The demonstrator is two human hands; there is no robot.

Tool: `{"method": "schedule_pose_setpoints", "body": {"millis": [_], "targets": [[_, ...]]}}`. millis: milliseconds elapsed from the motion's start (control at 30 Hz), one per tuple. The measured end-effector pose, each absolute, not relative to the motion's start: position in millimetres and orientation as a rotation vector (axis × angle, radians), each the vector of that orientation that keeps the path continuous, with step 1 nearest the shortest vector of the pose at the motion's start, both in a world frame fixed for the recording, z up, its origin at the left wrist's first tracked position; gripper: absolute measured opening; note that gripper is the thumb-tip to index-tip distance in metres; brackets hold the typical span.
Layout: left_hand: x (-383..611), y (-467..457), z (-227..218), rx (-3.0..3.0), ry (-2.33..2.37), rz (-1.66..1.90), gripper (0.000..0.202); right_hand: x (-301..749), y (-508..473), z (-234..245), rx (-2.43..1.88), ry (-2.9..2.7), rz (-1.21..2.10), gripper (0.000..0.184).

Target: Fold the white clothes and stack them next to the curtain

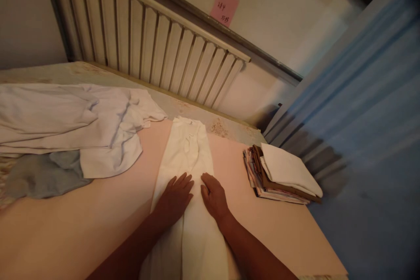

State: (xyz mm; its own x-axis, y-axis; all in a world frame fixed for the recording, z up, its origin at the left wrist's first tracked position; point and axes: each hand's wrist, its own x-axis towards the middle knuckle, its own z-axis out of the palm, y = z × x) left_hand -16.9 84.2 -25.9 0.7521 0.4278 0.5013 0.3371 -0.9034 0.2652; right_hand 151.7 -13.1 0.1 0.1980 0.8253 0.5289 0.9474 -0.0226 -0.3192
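A long white garment (186, 148), folded into a narrow strip, lies lengthwise on the pink sheet (98, 218) of the bed. Both palms press flat on its middle, side by side. My left hand (175, 197) rests on the strip's left half with its fingers stretched out. My right hand (214, 197) lies on the right half, fingers together and flat. Neither hand grips anything.
A heap of unfolded white clothes (75, 122) and a grey-blue piece (42, 175) lie at the left. A stack of folded clothes (282, 173) sits near the bed's right edge. A slatted headboard (154, 39) stands behind, with a pink note (224, 6) on the wall. A blue curtain (367, 109) hangs at the right.
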Motion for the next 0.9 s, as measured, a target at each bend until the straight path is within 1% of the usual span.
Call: {"method": "schedule_pose_setpoints", "body": {"millis": [900], "targets": [[-16.6,84.1,-27.5,2.863,0.643,0.849,0.037,152.6,-12.4,-1.6,-1.843,-1.675,-0.249,0.035]]}}
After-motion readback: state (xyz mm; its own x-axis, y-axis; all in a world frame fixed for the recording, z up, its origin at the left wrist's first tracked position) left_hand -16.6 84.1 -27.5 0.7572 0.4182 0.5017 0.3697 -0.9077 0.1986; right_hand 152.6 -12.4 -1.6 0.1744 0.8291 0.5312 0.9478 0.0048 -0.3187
